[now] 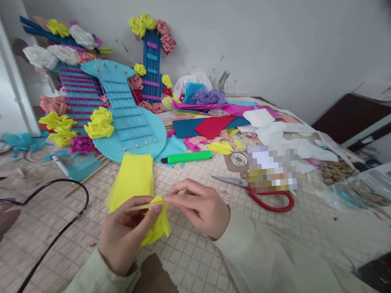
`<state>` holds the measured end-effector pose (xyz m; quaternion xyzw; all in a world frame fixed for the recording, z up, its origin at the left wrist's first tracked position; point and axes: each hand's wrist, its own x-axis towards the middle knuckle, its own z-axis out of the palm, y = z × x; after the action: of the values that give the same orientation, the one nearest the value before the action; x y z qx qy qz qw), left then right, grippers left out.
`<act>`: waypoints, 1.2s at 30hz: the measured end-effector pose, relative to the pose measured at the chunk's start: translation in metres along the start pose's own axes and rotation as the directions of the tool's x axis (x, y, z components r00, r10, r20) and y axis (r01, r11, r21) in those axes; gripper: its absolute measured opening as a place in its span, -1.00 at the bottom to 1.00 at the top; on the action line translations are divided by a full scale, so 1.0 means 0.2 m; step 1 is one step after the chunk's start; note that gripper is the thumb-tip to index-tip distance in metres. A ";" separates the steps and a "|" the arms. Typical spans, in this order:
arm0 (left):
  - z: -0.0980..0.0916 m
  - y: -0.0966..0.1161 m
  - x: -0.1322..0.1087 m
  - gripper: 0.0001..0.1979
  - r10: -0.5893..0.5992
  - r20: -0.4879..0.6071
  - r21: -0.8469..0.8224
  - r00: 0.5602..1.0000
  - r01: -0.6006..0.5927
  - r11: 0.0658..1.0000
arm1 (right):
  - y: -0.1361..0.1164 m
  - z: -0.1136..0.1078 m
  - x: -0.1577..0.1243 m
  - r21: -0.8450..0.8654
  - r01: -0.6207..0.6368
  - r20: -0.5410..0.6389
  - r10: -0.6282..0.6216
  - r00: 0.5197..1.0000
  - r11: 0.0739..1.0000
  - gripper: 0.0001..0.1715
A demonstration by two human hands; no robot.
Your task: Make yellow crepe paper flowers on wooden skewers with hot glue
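My left hand [121,234] is closed round a thin wooden stick [137,208], which lies crosswise between thumb and fingers. A strip of yellow crepe paper [160,226] is at the stick and hangs below my left thumb. With fingertips pinched, my right hand [203,208] holds the yellow paper at the stick's right end; the exact grip is partly hidden by the fingers. Just beyond my left hand lies a larger folded piece of yellow crepe paper [132,173]. A green marker [189,157] rests behind the hands, and red-handled scissors [270,201] lie to the right.
Light-blue guitar-shaped cardboard [141,128] with strings and paper flowers leans at the back left. Colored paper scraps [223,146] cover the back middle. A black cable [60,233] curves across the left. Pebbles [336,172] and a tape roll [238,159] sit at the right.
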<state>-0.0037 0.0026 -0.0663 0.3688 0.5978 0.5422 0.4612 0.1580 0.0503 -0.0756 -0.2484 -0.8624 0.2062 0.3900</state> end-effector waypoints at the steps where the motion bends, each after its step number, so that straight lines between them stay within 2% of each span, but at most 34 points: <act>1: 0.00 0.00 0.00 -0.79 -0.005 0.005 0.000 1.000 0.005 1.000 | 0.00 0.00 0.00 -0.002 0.011 0.003 -0.011 1.000 1.000 -0.58; 5: 0.01 0.02 -0.01 -0.80 -0.026 0.000 -0.013 1.000 0.026 1.000 | 0.00 -0.01 0.01 -0.038 0.062 -0.005 -0.063 0.998 0.997 -0.57; 12: 0.03 0.04 -0.02 -0.80 -0.002 -0.058 -0.033 0.998 0.000 0.999 | -0.06 -0.02 0.05 -0.299 0.130 -0.012 -0.140 0.990 0.945 -0.61; 18: 0.02 0.02 0.00 -0.78 -0.059 -0.023 -0.046 0.998 0.058 0.997 | -0.04 -0.01 0.03 -0.285 0.154 -0.027 -0.169 0.985 0.946 -0.65; 21: 0.01 0.01 0.00 -0.78 -0.038 -0.017 -0.012 0.999 0.038 0.999 | -0.04 0.00 0.02 -0.183 0.082 -0.027 -0.088 0.996 0.980 -0.69; 24: 0.01 0.00 -0.01 -0.80 0.005 0.013 0.043 1.000 -0.005 0.999 | -0.05 0.00 0.02 -0.050 -0.054 -0.055 0.052 0.997 0.997 -0.78; 27: 0.02 0.00 -0.03 -0.82 0.063 0.023 0.095 0.998 -0.065 0.993 | -0.05 0.01 0.03 0.028 -0.168 -0.080 0.170 0.982 0.985 -0.71; 32: 0.02 0.00 -0.04 -0.85 0.110 0.060 0.143 0.992 -0.117 0.983 | -0.05 0.02 0.03 0.107 -0.248 -0.080 0.257 0.963 0.963 -0.70; 36: 0.00 -0.03 -0.04 -0.80 0.149 0.038 0.167 0.988 -0.153 0.974 | -0.06 0.01 0.03 0.129 -0.284 -0.075 0.295 0.952 0.950 -0.74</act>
<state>-0.0002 -0.0056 -0.0711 0.4579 0.6061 0.5181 0.3932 0.1500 0.0438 -0.0680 -0.3585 -0.7837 0.2995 0.4094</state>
